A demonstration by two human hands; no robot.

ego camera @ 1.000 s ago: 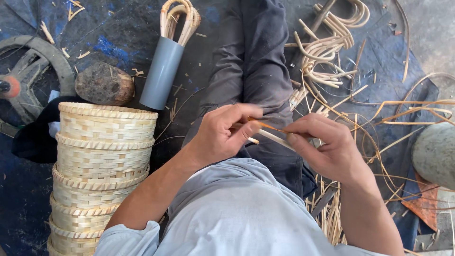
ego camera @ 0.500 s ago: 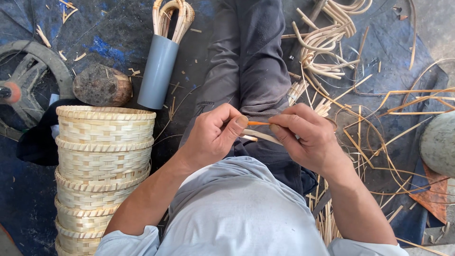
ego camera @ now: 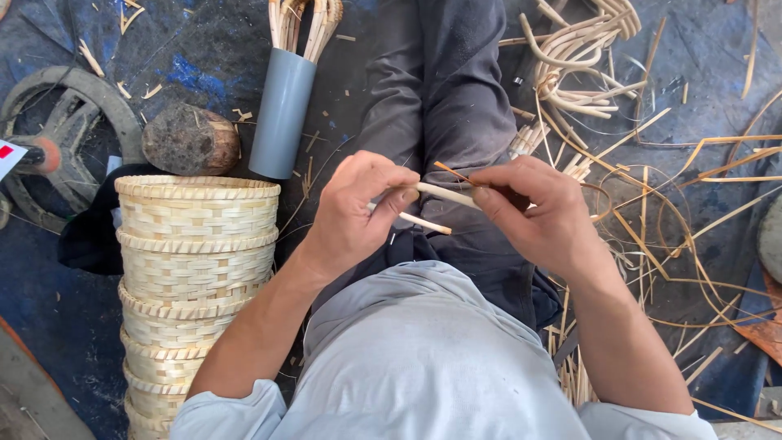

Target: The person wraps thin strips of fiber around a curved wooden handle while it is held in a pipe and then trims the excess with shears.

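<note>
- Fingers [ego camera: 399, 198] of left hand [ego camera: 358, 212] and right hand [ego camera: 533, 216] closed on a thin pale cane strip [ego camera: 444, 195], held level between them above the lap.
- Grey tube [ego camera: 281, 114] on the floor, cane pieces [ego camera: 301, 20] inside.
- Stack of woven baskets [ego camera: 195, 269] beside left forearm.
- Both wrists bent inward.
- Loose cane strips [ego camera: 652, 179] over blue floor sheet [ego camera: 187, 73].

Basket stack [ego camera: 191, 269] btm cut off
</note>
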